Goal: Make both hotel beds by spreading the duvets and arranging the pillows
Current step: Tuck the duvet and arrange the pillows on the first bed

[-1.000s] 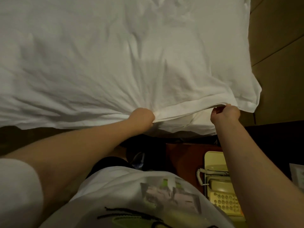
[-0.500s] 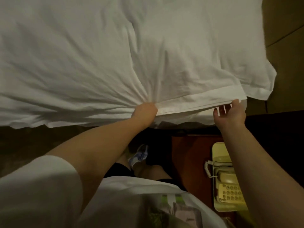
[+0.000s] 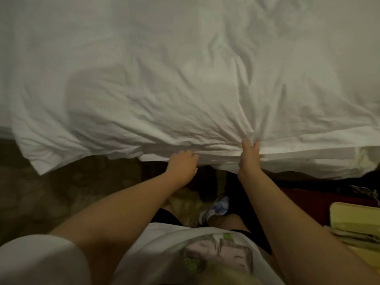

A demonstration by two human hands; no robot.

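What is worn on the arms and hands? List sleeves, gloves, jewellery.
The left hand and right hand are bare: no gloves, rings or watch visible. Both forearms are bare. A short white fabric sleeve covers the left upper arm; no right sleeve shows.

A wrinkled white duvet (image 3: pixel 164 79) covers the bed (image 3: pixel 329 167) across the upper frame, its corner hanging over the dark patterned carpet floor (image 3: pixel 51 202) at left. At lower right, a reddish wooden table (image 3: pixel 308 202) carries a pale yellow telephone (image 3: pixel 353 221).
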